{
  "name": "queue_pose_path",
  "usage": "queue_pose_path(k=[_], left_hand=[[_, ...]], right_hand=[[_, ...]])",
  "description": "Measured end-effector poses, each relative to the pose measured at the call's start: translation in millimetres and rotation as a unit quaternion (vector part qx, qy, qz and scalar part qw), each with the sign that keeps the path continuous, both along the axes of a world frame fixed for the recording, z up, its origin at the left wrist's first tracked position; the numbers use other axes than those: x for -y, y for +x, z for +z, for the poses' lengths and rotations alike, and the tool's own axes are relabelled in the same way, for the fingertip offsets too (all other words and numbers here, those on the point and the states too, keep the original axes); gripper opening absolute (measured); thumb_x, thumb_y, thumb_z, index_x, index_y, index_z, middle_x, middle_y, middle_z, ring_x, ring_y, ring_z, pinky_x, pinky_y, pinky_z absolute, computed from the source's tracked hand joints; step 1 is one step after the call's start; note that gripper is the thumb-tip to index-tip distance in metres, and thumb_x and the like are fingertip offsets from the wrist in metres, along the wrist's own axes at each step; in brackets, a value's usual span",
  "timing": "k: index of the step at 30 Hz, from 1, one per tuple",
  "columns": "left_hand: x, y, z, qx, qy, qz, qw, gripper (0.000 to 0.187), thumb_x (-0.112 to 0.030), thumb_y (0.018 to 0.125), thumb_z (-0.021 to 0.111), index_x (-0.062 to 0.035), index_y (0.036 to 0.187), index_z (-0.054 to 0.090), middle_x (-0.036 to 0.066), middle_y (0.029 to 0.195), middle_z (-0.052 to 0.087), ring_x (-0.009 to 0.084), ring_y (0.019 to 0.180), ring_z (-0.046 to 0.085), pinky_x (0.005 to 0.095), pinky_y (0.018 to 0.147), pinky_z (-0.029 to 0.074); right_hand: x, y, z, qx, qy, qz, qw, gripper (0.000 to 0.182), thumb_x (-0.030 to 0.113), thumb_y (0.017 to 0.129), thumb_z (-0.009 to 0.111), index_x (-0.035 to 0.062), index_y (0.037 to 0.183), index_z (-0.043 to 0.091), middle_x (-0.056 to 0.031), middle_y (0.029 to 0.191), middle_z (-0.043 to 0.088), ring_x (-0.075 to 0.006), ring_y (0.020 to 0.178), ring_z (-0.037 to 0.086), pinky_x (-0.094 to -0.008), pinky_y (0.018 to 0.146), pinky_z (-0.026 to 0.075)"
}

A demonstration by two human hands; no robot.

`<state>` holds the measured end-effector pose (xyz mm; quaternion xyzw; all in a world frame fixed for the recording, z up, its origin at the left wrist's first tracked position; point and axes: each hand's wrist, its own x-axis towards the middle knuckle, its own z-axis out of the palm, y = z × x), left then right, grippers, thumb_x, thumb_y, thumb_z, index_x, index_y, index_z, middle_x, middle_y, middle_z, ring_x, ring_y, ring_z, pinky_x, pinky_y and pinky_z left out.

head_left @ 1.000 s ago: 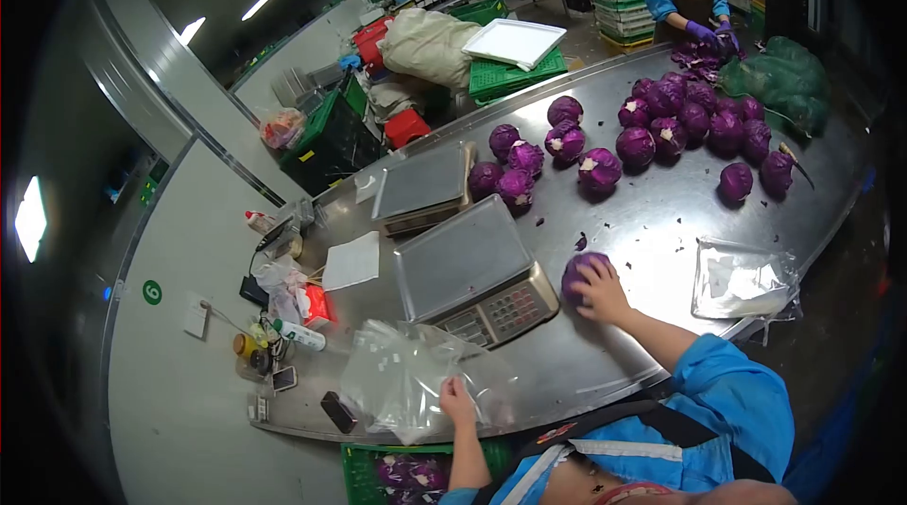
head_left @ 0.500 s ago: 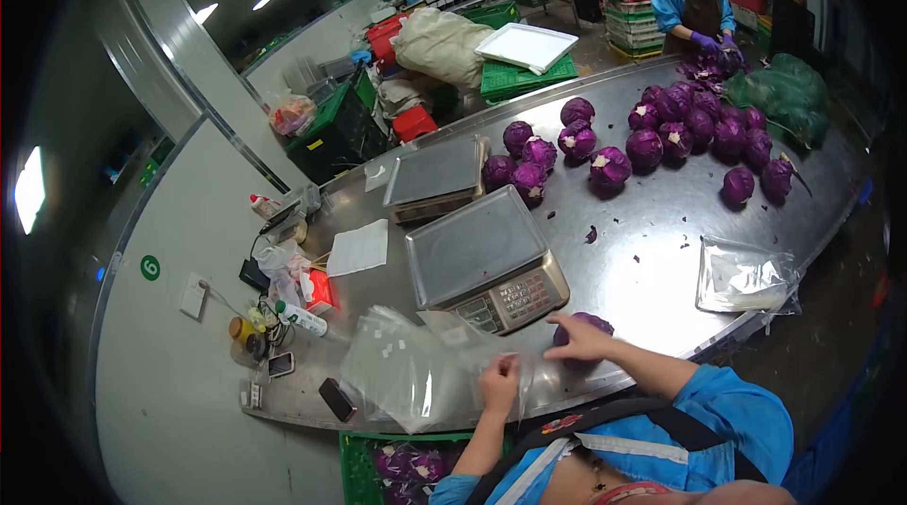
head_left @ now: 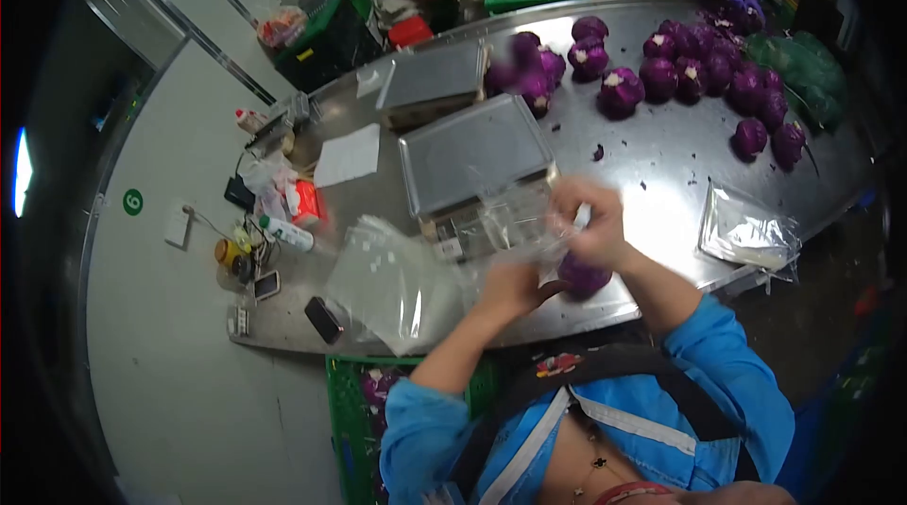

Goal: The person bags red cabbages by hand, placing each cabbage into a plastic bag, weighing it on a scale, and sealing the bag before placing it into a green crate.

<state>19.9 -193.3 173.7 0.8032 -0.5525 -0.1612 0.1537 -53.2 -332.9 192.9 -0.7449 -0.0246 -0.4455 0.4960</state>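
Both my hands are raised over the near edge of the steel table (head_left: 661,165), holding one clear plastic bag (head_left: 515,222) between them. My left hand (head_left: 510,290) grips its lower part and my right hand (head_left: 590,222) pinches its upper edge. A purple cabbage (head_left: 583,275) lies on the table just under my right hand, partly hidden by it. The image is blurred around the hands.
A weighing scale (head_left: 472,160) stands right behind the bag, a second scale (head_left: 430,80) beyond it. A stack of clear bags (head_left: 387,283) lies to the left, another bag pile (head_left: 746,231) to the right. Several purple cabbages (head_left: 661,75) fill the far side, where another person's gloved hands (head_left: 742,4) work.
My right hand left the cabbage and rose to the bag; both hands lifted one bag off the stack. The cabbage stays near the table edge. The view tilted down.
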Motion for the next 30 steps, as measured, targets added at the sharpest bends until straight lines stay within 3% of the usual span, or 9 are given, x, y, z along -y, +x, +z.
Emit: queue_pose_path(k=[4, 7, 9, 14, 16, 20, 24, 28, 30], left_hand=[[-15.1, 6.5, -19.4, -0.323, -0.034, -0.233, 0.917, 0.041, -0.044, 0.079, 0.052, -0.0028, 0.082, 0.055, 0.012, 0.059, 0.055, 0.0242, 0.058, 0.057, 0.0384, 0.053, 0.043], [-24.3, 34.4, -71.7, -0.7, -0.324, 0.017, 0.636, 0.032, -0.039, 0.078, 0.057, -0.0072, 0.081, 0.06, 0.011, 0.064, 0.058, 0.0208, 0.058, 0.057, 0.0335, 0.051, 0.046], [-17.3, 17.8, -116.1, -0.925, -0.312, -0.104, 0.192, 0.025, -0.033, 0.08, 0.057, -0.0079, 0.083, 0.056, 0.007, 0.061, 0.055, 0.0181, 0.053, 0.055, 0.03, 0.047, 0.045], [-48.1, -35.8, -163.2, -0.869, -0.065, -0.004, 0.49, 0.014, -0.016, 0.077, 0.06, -0.006, 0.083, 0.052, 0.005, 0.061, 0.052, 0.0152, 0.051, 0.05, 0.0249, 0.043, 0.038], [-41.0, -32.9, -172.4, -0.756, -0.123, 0.3, 0.569, 0.008, -0.01, 0.076, 0.056, -0.0063, 0.08, 0.052, 0.003, 0.058, 0.051, 0.0121, 0.05, 0.046, 0.0237, 0.042, 0.034], [25.9, -17.4, -231.3, -0.506, -0.209, 0.319, 0.774, 0.009, -0.01, 0.078, 0.052, -0.004, 0.072, 0.049, 0.004, 0.062, 0.049, 0.0132, 0.059, 0.051, 0.0272, 0.053, 0.041], [69.9, 0.0, -218.3, -0.272, -0.221, 0.329, 0.877, 0.022, -0.019, 0.081, 0.054, -0.0029, 0.094, 0.057, 0.011, 0.08, 0.057, 0.0203, 0.073, 0.055, 0.0321, 0.07, 0.044], [57.3, 28.6, -274.4, -0.39, -0.185, 0.278, 0.858, 0.034, -0.027, 0.083, 0.049, 0.0006, 0.101, 0.055, 0.013, 0.087, 0.058, 0.0229, 0.078, 0.055, 0.0343, 0.076, 0.042], [42.0, 25.8, -265.5, -0.509, -0.119, 0.313, 0.793, 0.034, -0.028, 0.085, 0.047, 0.0021, 0.098, 0.056, 0.01, 0.088, 0.059, 0.0204, 0.082, 0.055, 0.0334, 0.075, 0.043]], right_hand=[[50.1, 0.3, 41.2, -0.333, 0.19, 0.429, 0.818, 0.019, 0.016, 0.074, 0.054, 0.0021, 0.088, 0.058, -0.0118, 0.098, 0.057, -0.02, 0.088, 0.055, -0.0324, 0.075, 0.044], [23.3, -22.4, -28.5, -0.519, 0.086, 0.575, 0.627, 0.033, 0.034, 0.082, 0.055, 0.0029, 0.092, 0.059, 0.0008, 0.059, 0.054, -0.0067, 0.056, 0.053, -0.0203, 0.054, 0.043], [15.3, -39.6, -82.7, -0.417, 0.249, 0.57, 0.663, 0.023, 0.028, 0.082, 0.056, 0.0053, 0.085, 0.058, -0.0045, 0.072, 0.058, -0.0119, 0.066, 0.056, -0.026, 0.061, 0.047], [30.9, -80.7, -152.1, 0.021, 0.643, 0.612, 0.459, 0.022, 0.023, 0.079, 0.059, 0.0055, 0.091, 0.055, -0.0043, 0.079, 0.06, -0.0186, 0.07, 0.059, -0.0282, 0.07, 0.047], [26.5, -106.9, -133.4, -0.325, 0.303, 0.14, 0.885, 0.02, 0.019, 0.072, 0.068, 0.0051, 0.077, 0.054, -0.0007, 0.07, 0.058, -0.0156, 0.059, 0.054, -0.0269, 0.06, 0.045], [39.8, -98.6, -193.3, -0.338, 0.01, -0.283, 0.898, 0.018, 0.008, 0.067, 0.068, 0.002, 0.067, 0.051, -0.0042, 0.059, 0.051, -0.0106, 0.058, 0.05, -0.027, 0.053, 0.041], [75.1, -61.6, -343.2, -0.416, 0.296, -0.255, 0.821, 0.042, 0.038, 0.069, 0.064, 0.0009, 0.087, 0.056, -0.0167, 0.08, 0.059, -0.0265, 0.075, 0.057, -0.0336, 0.068, 0.045], [70.7, -56.0, -345.9, -0.323, 0.031, -0.071, 0.943, 0.039, 0.034, 0.081, 0.052, 0.0001, 0.1, 0.057, -0.0138, 0.087, 0.06, -0.022, 0.084, 0.056, -0.0315, 0.075, 0.043], [59.4, -64.3, -267.0, -0.411, 0.466, -0.001, 0.783, 0.028, 0.024, 0.084, 0.05, 0.0002, 0.096, 0.06, -0.009, 0.086, 0.061, -0.0168, 0.084, 0.055, -0.0291, 0.075, 0.043]])
